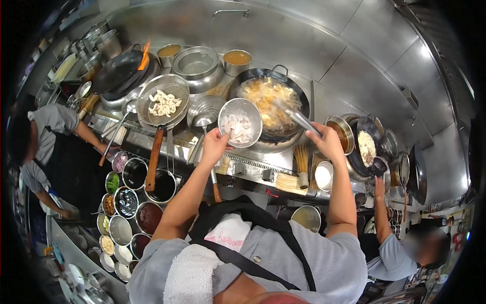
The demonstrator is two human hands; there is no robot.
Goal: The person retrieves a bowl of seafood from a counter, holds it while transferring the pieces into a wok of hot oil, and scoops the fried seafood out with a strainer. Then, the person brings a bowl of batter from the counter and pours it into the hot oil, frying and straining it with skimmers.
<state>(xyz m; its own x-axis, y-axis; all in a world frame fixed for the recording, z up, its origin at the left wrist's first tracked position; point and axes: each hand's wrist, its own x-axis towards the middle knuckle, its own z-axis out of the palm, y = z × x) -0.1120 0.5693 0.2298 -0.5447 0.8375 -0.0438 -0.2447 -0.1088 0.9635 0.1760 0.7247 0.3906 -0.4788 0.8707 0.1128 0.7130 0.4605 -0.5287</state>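
Just left of the wok (304,101), left hand (215,148) has a metal bowl (240,108) pinched, closer right hand (326,141) clutching tongs (305,122) slanted over it.

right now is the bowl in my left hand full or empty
Neither: it's partly filled. Pale pieces lie inside the bowl, with bare metal visible around them.

Steel range (331,104): at its middle a large wok (243,83) of bubbling oil and food; to the left a dark wok (114,77)
Back row: two pots of orange-brown liquid (238,58), a wide steel pot (195,62) between them
Front ledge (253,171): bristle brush (302,166), folded cloth (290,183), round bowl of white contents (324,176)
Side counter (63,235): grouped round containers (120,230), some with dark sauce, some with chopped ingredients
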